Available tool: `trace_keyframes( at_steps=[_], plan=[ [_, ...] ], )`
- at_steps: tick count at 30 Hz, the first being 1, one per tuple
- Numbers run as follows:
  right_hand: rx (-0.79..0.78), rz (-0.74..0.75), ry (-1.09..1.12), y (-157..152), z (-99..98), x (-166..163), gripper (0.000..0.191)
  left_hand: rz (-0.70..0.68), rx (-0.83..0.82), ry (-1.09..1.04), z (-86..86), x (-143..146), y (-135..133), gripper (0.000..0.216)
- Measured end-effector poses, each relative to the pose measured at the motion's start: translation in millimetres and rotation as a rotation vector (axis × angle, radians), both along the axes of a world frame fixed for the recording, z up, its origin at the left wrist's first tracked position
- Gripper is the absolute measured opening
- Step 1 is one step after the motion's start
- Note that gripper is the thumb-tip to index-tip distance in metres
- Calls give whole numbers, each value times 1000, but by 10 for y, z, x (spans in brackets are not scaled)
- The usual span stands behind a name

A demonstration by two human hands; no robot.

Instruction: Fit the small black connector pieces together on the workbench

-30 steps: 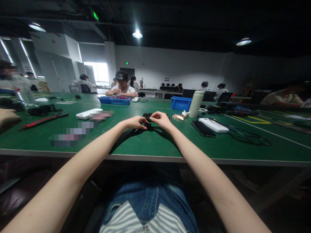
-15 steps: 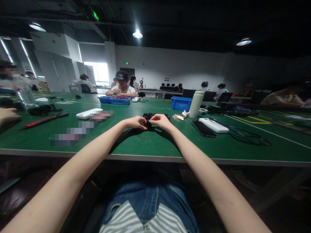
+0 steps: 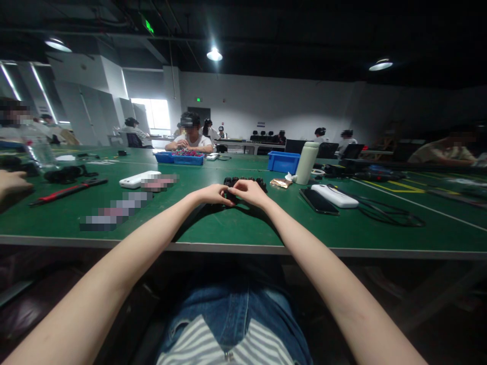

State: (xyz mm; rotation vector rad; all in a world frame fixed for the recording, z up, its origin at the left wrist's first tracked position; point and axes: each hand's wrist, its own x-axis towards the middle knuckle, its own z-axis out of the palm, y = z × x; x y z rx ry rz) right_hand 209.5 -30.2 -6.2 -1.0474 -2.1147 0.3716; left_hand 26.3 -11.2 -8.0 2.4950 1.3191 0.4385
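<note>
On the green table (image 3: 205, 223) in front of me, several small dark, bumpy objects (image 3: 260, 182) lie in a row behind my hands; their kind is too small and dim to tell. My left hand (image 3: 212, 194) is closed, thumb and fingers pinched at the near side of the row. Against its fingertips come those of my right hand (image 3: 249, 192), also closed in a pinch with the wrist bent inward. Whatever sits between the fingertips is dark and mostly hidden by them.
To the right stand a pale green bottle (image 3: 307, 163), a blue bin (image 3: 283, 161), a gold wrapper (image 3: 281, 182), a black phone (image 3: 318, 201) and a white power bank (image 3: 335, 196) with a cable. Leftward lie a white device (image 3: 139, 179) and a red-black tool (image 3: 68, 192). A co-worker (image 3: 190, 136) sits opposite.
My right hand's fingers have shifted slightly left and down, closer over the left fingertips. The dark thing between them shows less now. Everything else on the table stays put.
</note>
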Motion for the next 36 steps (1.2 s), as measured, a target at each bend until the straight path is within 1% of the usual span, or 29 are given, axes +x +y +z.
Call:
trace_keyframes(
  at_steps=[3, 5, 8, 11, 14, 17, 21, 24, 27, 33, 36],
  plan=[
    [-23, 9, 33, 10, -15, -3, 24, 3, 25, 4, -12, 12, 5, 58],
    [-36, 17, 110, 42, -32, -2, 23, -5, 17, -11, -11, 8, 14, 58],
    [-32, -8, 260, 99, -50, 3, 28, -21, -29, -68, 7, -15, 26, 60],
    [-18, -57, 323, 133, -49, 9, 31, -28, -63, -152, 27, -37, 32, 60],
    [-29, -44, 298, 129, -38, 10, 25, -73, -71, -228, 24, -44, 42, 55],
    [-62, -8, 245, 103, -29, 4, 19, -120, -62, -238, 5, -33, 47, 50],
    [-99, 2, 196, 76, -27, -8, 16, -105, -51, -223, -11, -3, 23, 46],
    [-94, -3, 182, 69, -29, -14, 15, -72, -59, -240, -12, 13, -3, 48],
    [-87, -8, 176, 66, -26, -11, 16, -68, -83, -299, -9, 13, 2, 53],
    [-67, -82, 174, 75, -18, 12, 17, -91, -102, -441, -19, 3, 82, 57],
    [-63, -83, 174, 83, -18, 15, 20, -138, -147, -466, -29, 10, 83, 55]
  ],
)
